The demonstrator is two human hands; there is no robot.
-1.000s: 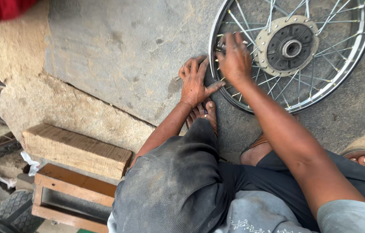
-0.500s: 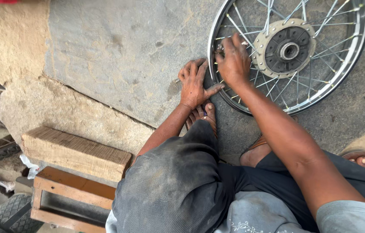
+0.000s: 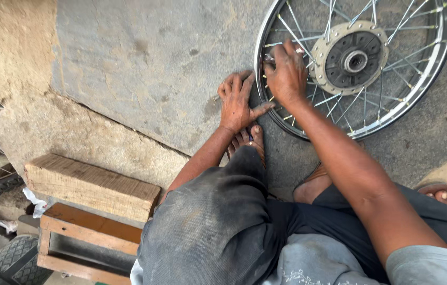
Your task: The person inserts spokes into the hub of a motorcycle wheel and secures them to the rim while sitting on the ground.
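A chrome spoked wheel (image 3: 424, 79) with a dark hub (image 3: 355, 59) lies flat on a grey stone slab (image 3: 144, 58). My right hand (image 3: 287, 74) is over the wheel's left side, with its fingers curled around a small metal tool (image 3: 267, 59) among the spokes next to the rim. My left hand (image 3: 236, 100) rests palm down on the slab just outside the rim. Its fingers are spread and the thumb touches the rim. My bare foot (image 3: 247, 140) sits right below the left hand.
A wooden block (image 3: 91, 184) and an open wooden box (image 3: 83, 245) lie at lower left beyond the slab's rough edge. A knobby tyre (image 3: 2, 258) fills the bottom left corner. My bent knees in dark cloth (image 3: 207, 227) take up the lower middle. My other foot (image 3: 434, 191) is at right.
The view has drifted a little, so the wheel sits slightly further left and higher in the picture. Both hands stay at the same spot on the rim.
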